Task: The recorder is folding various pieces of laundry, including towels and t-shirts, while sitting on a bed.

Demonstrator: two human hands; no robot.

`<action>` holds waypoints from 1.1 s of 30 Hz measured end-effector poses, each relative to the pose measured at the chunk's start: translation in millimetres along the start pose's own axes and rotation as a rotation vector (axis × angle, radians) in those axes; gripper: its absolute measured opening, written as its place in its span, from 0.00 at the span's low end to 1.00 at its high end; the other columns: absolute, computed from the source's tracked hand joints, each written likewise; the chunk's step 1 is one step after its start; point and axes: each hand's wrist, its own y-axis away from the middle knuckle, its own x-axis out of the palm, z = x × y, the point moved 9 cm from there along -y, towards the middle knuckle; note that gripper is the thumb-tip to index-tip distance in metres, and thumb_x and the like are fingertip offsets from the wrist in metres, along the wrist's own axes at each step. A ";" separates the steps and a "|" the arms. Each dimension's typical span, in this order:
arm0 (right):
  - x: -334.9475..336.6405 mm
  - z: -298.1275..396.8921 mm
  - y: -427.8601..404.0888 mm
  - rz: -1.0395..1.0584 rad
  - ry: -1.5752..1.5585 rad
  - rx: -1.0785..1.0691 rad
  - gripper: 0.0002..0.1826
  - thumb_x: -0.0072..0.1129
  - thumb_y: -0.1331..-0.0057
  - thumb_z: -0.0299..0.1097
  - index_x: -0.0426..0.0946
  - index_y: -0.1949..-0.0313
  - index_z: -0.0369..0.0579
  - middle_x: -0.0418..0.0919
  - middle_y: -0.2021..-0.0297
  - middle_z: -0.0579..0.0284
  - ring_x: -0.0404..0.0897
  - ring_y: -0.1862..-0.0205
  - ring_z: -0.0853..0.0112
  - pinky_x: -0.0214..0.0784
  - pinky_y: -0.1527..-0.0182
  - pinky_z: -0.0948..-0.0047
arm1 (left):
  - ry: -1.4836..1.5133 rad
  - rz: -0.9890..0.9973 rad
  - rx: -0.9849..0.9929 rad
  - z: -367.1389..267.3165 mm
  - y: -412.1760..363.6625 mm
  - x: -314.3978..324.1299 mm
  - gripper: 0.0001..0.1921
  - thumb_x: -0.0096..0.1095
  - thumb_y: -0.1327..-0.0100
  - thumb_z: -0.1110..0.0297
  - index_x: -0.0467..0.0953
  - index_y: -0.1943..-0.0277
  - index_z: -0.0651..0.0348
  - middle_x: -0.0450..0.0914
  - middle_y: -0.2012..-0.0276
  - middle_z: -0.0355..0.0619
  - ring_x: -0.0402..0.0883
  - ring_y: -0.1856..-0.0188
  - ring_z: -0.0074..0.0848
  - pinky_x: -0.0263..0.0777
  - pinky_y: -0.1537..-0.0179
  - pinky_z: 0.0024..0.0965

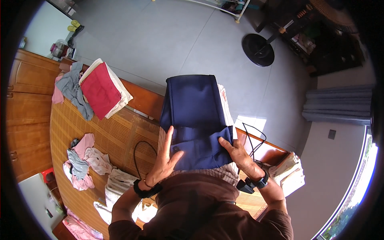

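A dark navy garment (195, 102), folded into a long rectangle, lies in front of me over striped cloth (225, 103). Its near part is doubled over and wrinkled. My left hand (166, 163) rests against the garment's left edge, fingers extended and thumb apart. At the right edge, my right hand (238, 153) has its thumb on top of the navy cloth and its other fingers partly hidden at the side, so the cloth sits between them. Both wrists wear dark bands.
Folded red cloth (102, 90) over cream cloth and a grey garment (73, 87) lie at upper left. Loose pink and grey clothes (81, 165) lie on the woven mat (117, 135). Folded light cloths (289, 174) are at right, near a black cable (255, 138). A fan base (258, 49) stands on the floor.
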 end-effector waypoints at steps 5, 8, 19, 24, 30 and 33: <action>7.5 6.8 35.6 0.203 0.411 0.161 0.32 0.56 0.42 0.55 0.70 0.67 0.29 0.67 0.81 0.53 0.69 0.75 0.69 0.61 0.73 0.69 | 0.042 0.110 -0.060 2.0 23.4 5.6 0.37 0.52 0.38 0.71 0.38 0.33 0.65 0.42 0.33 0.56 0.40 0.31 0.40 0.37 0.34 0.37; 7.5 -24.1 27.0 0.211 0.519 -0.159 0.30 0.56 0.41 0.53 0.71 0.63 0.29 0.68 0.81 0.50 0.69 0.77 0.62 0.60 0.74 0.68 | 0.089 0.105 -0.087 1.6 24.2 8.2 0.37 0.52 0.39 0.73 0.38 0.33 0.65 0.43 0.33 0.56 0.40 0.31 0.40 0.37 0.34 0.37; 3.8 16.6 22.5 0.053 0.633 -0.125 0.28 0.57 0.42 0.52 0.71 0.74 0.31 0.72 0.83 0.42 0.73 0.80 0.54 0.66 0.73 0.61 | -0.016 -0.019 -0.029 3.9 26.4 0.8 0.35 0.55 0.40 0.73 0.44 0.35 0.68 0.48 0.34 0.56 0.48 0.33 0.42 0.44 0.35 0.38; -20.3 60.9 44.6 -0.127 0.695 -0.417 0.23 0.61 0.45 0.48 0.71 0.59 0.43 0.76 0.76 0.52 0.77 0.75 0.59 0.70 0.73 0.64 | -0.140 -0.115 -0.113 1.3 28.2 -34.1 0.33 0.59 0.44 0.73 0.53 0.37 0.66 0.59 0.44 0.55 0.63 0.42 0.38 0.57 0.42 0.38; 33.0 67.0 68.0 0.102 1.546 -1.146 0.31 0.46 0.43 0.28 0.55 0.39 0.67 0.55 0.38 0.68 0.54 0.35 0.67 0.51 0.38 0.51 | -0.873 0.357 0.469 -10.8 31.0 2.8 0.34 0.48 0.49 0.84 0.61 0.38 0.43 0.49 0.34 0.38 0.47 0.32 0.36 0.47 0.36 0.50; 45.3 55.3 53.1 0.225 1.505 -1.217 0.30 0.48 0.44 0.30 0.56 0.40 0.60 0.56 0.38 0.66 0.54 0.35 0.67 0.49 0.37 0.53 | -0.893 0.503 0.454 9.7 19.9 14.9 0.36 0.49 0.50 0.82 0.59 0.37 0.43 0.51 0.34 0.39 0.48 0.32 0.34 0.44 0.35 0.50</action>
